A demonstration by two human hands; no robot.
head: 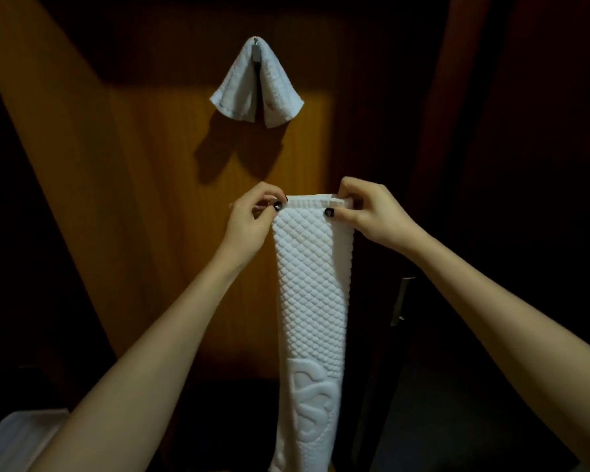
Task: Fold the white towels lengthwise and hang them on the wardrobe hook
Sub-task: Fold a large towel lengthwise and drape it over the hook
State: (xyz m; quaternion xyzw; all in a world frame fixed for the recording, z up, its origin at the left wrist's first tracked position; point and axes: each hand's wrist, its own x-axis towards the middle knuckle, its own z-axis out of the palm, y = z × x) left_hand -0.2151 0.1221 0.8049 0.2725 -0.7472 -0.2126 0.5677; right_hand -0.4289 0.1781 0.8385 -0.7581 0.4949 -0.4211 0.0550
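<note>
Right, both hands are up in front of the wardrobe door (150,158). Left hand (252,221) pinches the top left corner of the long towel (312,284), thumb and curled fingers closed on the hem. Right hand (367,212) pinches the top right corner the same way. Dark polish on the nails.

Long towel is white with a quilted diamond pattern, folded into a narrow strip. Its top edge is stretched level between the hands; the rest hangs straight down between the forearms and out of the bottom of the view. There's a raised curly emblem low on it.

Above the hands, well apart from them, a small towel (234,93), white, is draped over the hook (256,49) on the door, halves falling either side, shadow beneath.

Below and right of the right hand, a metal door handle (401,299) sits in the dark. Far below the left hand, by the elbow, is a pale white object (17,437); can't tell what.
</note>
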